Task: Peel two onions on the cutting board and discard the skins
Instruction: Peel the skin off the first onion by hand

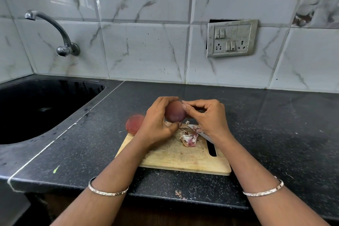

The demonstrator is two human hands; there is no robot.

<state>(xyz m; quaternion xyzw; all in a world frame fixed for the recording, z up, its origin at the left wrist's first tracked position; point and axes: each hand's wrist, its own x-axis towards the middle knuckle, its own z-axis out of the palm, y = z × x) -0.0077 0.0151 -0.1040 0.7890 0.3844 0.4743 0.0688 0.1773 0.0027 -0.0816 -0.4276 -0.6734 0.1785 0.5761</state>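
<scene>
My left hand [157, 124] grips a purple-red onion [175, 113] and holds it above the wooden cutting board [183, 159]. My right hand [207, 117] pinches at the onion's right end with thumb and fingertips. A second onion [134, 124], still in its reddish skin, sits at the board's far left corner, partly behind my left hand. A pile of torn onion skins [189, 136] lies on the board below my hands. A knife [201, 134] rests on the board under my right hand, its dark handle partly hidden by my wrist.
The board lies on a black speckled counter [275, 134]. A dark sink [36, 108] with a wall tap [60, 42] is at the left. A switch and socket plate [232, 38] is on the tiled wall. A skin scrap [178, 193] lies near the counter's front edge.
</scene>
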